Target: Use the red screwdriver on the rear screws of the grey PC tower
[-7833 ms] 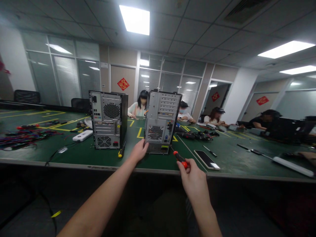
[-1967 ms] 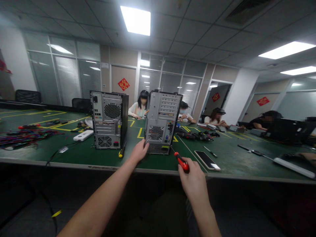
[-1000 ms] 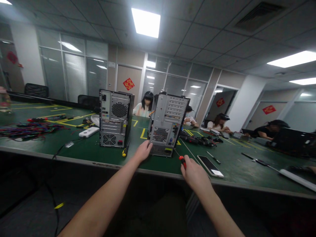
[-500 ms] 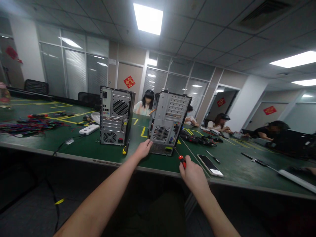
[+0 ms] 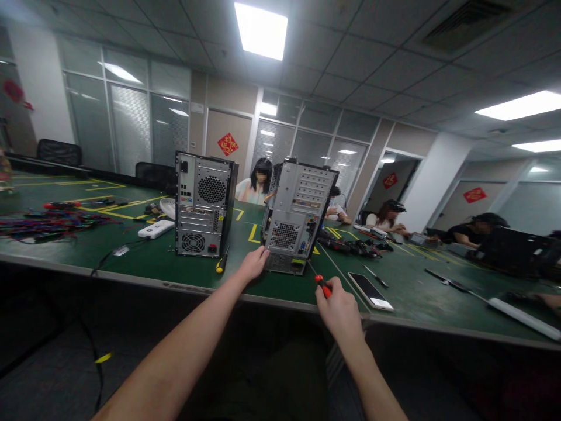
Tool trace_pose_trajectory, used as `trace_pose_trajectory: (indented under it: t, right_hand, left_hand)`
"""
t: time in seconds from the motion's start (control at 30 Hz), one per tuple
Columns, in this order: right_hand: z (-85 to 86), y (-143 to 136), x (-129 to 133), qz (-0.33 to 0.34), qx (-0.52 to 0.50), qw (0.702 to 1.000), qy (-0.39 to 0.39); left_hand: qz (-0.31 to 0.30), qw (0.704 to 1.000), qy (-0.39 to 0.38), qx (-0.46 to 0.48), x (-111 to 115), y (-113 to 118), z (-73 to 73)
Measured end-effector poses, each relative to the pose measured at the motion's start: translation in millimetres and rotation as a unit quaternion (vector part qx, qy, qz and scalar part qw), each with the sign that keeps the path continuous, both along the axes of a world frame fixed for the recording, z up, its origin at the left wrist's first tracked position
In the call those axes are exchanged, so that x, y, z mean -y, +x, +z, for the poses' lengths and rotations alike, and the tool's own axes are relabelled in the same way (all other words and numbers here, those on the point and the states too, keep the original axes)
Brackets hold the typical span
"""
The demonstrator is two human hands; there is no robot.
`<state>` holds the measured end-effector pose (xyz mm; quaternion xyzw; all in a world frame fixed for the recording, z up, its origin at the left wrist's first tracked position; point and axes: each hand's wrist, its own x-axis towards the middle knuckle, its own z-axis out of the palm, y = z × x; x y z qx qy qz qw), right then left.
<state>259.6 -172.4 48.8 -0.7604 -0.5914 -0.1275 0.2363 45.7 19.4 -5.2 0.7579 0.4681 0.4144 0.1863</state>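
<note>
Right hand (image 5: 342,313): forearm reaching up from below, fingers pinched around the handle of a red-and-black screwdriver (image 5: 323,286), shaft aimed at the lower right corner of a PC tower (image 5: 302,193); tip contact cannot be told. Left hand (image 5: 255,263): arm extended, against the tower's lower left edge; whether it grips cannot be told. Tower: upright near the table's front edge, grey metal back, perforated vents, 1 blue port, yellow-green label at base. Left of it, 1 second PC tower (image 5: 199,225), with 1 yellow-and-black screwdriver (image 5: 220,266) just beside. Right, 1 smartphone (image 5: 370,291), face up; beyond, black cables (image 5: 355,244). Far left, multicoloured wires (image 5: 48,227). Table (image 5: 284,290): green top, yellow lines. Room: 4 seated people (image 5: 259,184), 2 black chairs (image 5: 59,151), glass partitions (image 5: 131,117), 3 bright ceiling panels (image 5: 260,29).
</note>
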Motion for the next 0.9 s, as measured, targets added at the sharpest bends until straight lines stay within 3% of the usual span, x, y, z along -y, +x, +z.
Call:
trace_pose_trajectory:
  t: [0.43, 0.57, 0.7, 0.8, 0.9]
  right_hand:
    - [-5.3, 5, 1, -0.006, -0.076, 0.996, 0.034]
    - [-7.4, 4, 13, -0.017, -0.119, 0.990, 0.077]
    - [-10.2, -11, 28, 0.085, -0.160, 0.981, 0.074]
    - [-18.2, -31, 31, 0.155, -0.175, 0.972, 0.039]
    - [-33.5, -51, 23, 0.179, -0.179, 0.967, 0.028]
  left_hand:
    - [-0.040, 0.997, 0.018, 0.067, -2, 1, -3.2]
    - [0.004, 0.989, 0.012, 0.151, -6, -2, -4.4]
    - [0.097, 0.955, -0.039, 0.278, -21, -9, -9.1]
    - [0.107, 0.921, -0.091, 0.363, -36, -12, -13.8]
    - [0.115, 0.895, -0.126, 0.413, -47, -14, -17.7]
